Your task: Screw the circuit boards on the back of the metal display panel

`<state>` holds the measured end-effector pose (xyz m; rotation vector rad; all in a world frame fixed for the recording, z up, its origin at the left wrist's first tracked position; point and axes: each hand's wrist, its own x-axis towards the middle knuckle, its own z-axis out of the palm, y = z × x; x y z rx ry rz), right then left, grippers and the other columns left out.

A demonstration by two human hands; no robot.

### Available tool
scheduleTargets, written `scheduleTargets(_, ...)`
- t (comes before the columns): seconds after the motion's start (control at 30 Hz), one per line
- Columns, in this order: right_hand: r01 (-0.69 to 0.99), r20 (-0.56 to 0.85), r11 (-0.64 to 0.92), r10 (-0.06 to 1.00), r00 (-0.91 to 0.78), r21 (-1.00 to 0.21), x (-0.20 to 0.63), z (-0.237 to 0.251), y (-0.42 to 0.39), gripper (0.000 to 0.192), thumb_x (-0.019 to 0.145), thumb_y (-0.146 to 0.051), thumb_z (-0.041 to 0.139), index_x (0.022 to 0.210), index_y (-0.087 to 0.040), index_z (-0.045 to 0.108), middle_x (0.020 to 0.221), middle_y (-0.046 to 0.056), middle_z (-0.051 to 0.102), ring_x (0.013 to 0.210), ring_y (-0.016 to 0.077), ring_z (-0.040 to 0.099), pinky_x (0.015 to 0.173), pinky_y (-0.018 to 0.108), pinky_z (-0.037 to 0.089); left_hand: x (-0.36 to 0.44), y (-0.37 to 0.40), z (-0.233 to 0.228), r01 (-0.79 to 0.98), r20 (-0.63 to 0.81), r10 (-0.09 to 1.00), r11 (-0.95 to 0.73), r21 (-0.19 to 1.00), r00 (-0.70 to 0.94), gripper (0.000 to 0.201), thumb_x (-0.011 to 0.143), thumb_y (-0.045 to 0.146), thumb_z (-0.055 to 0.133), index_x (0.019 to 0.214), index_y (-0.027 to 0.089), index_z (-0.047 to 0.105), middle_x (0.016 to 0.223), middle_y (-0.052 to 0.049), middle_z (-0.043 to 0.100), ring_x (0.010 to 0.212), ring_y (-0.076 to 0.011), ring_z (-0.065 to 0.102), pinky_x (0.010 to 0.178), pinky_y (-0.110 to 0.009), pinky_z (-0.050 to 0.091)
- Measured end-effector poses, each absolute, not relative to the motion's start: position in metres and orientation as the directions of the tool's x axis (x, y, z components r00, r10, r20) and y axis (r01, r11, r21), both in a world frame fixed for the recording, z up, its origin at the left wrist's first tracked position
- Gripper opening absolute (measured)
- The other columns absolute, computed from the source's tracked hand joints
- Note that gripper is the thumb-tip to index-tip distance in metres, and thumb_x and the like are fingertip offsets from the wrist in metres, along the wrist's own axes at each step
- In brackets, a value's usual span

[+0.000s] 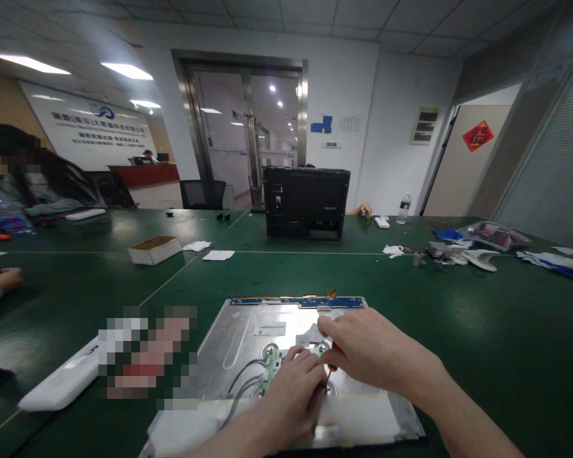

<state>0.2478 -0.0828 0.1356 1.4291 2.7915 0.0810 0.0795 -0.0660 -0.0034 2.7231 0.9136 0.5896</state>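
A silver display panel [239,327] lies flat on the table in front of me, with a narrow blue circuit strip [286,303] along its far edge. On the panel's middle is a small green circuit board [273,369], with grey cables running out to its left. My right hand [358,350] is closed around a red-handled screwdriver [333,367], whose thin shaft points down at the board's right side. Over the board lies my left hand [293,388], fingers curled and close to the shaft. It hides much of the board, the screwdriver's tip, and whatever its fingertips grip.
Left of the panel lies a long white case [71,378]. Farther off are an open cardboard box [155,249], paper scraps [218,255] and a black monitor housing [307,203]. Loose parts and bags [496,235] lie at right. A person [28,172] sits at left.
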Motion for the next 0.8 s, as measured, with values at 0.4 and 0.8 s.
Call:
scheduleTargets(0.4, 0.761, 0.039, 0.647, 0.760, -0.649, 0.050, 0.2477, 0.1364, -0.0858, 0.017, 0.080, -0.018, 0.054, 0.096, -0.018, 0.049, 0.087, 0.005, 0.065, 0.070, 0.0195, 0.060, 0.050, 0.028, 0.026, 0.0796, -0.0665, -0.0022, 0.525, 0.314, 0.605, -0.794, 0.306, 0.732, 0.013, 0.078, 0.012, 0.051, 0.086, 0.021, 0.056, 0.092, -0.004, 0.061, 0.091, -0.0222, 0.054, 0.091, -0.041, 0.036)
scheduleTargets(0.8, 0.698, 0.070, 0.715, 0.695, -0.715, 0.034, 0.2535, 0.1343, -0.0868, 0.019, 0.078, -0.020, 0.056, 0.096, -0.018, 0.049, 0.090, 0.004, 0.064, 0.071, 0.0193, 0.060, 0.050, 0.028, 0.030, 0.0811, -0.0651, -0.0025, 0.531, 0.308, 0.605, -0.794, 0.295, 0.734, 0.013, 0.079, 0.012, 0.050, 0.087, 0.021, 0.056, 0.092, -0.005, 0.061, 0.091, -0.0220, 0.054, 0.091, -0.040, 0.036)
